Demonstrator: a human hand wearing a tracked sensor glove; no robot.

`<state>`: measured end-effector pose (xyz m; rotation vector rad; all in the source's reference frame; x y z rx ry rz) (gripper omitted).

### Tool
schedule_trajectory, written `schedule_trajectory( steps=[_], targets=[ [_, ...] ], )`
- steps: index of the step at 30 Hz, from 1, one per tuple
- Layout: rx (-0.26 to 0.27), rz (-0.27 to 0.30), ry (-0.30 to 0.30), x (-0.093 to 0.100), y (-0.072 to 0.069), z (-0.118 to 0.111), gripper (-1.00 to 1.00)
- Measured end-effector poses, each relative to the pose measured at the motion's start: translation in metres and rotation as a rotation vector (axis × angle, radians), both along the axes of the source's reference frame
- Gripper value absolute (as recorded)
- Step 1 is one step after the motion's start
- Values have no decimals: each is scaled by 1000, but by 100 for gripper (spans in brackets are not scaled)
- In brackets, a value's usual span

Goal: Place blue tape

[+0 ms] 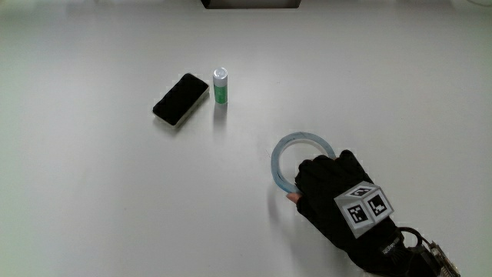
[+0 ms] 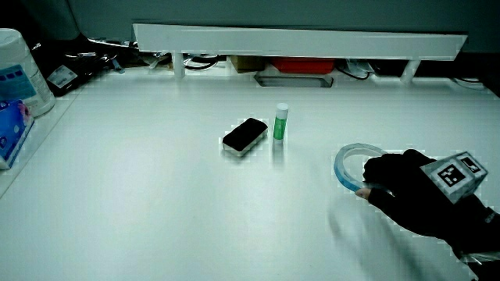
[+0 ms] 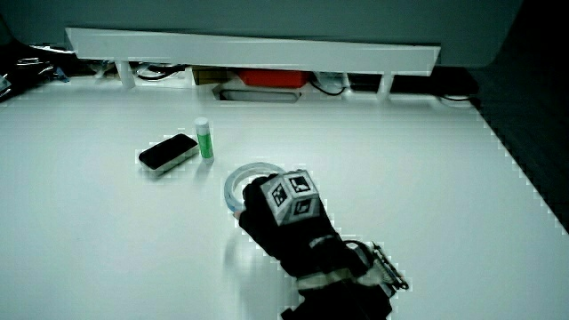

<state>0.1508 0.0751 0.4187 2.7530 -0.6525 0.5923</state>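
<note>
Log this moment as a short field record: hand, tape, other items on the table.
hand: the hand grips the blue tape ring by its rim nearest the person
tape: lying flat on the table, or close to it
phone: black phone beside the green tube
tube: green tube upright, farther from the person than the tape

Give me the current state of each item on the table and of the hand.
blue tape: lying flat on the table, the hand on its near rim.
hand: fingers closed on the tape's rim.
phone: lying flat, dark screen up, beside the tube.
green tube: standing upright, cap on.
</note>
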Motion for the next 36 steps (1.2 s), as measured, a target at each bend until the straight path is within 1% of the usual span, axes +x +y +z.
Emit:
schedule_trajectory(
  steps=[2, 3, 6, 8, 9, 10, 14, 17, 18, 24, 26, 29, 33, 34, 35, 36],
  targets=[
    [-19, 5, 9, 4, 3, 5, 0],
    [-14, 9, 10, 5, 4, 8, 0],
    [-35, 17, 22, 9, 7, 17, 0],
    [-37, 24, 31, 12, 9, 22, 0],
    [-48, 27, 35, 13, 10, 25, 0],
    [-42, 27, 40, 16, 11, 31, 0],
    [-55, 39, 50, 21, 15, 41, 0],
    [-57, 53, 52, 23, 17, 45, 0],
    [-54, 51, 60, 23, 18, 48, 0],
    [-63, 52, 65, 23, 21, 56, 0],
    [-77, 54, 69, 23, 22, 59, 0],
    [-79, 52, 76, 24, 23, 63, 0],
    [-96, 52, 72, 24, 24, 65, 0],
    [-91, 53, 77, 24, 24, 68, 0],
    [-104, 53, 70, 25, 24, 67, 0],
    [-104, 61, 70, 26, 25, 68, 0]
  ],
)
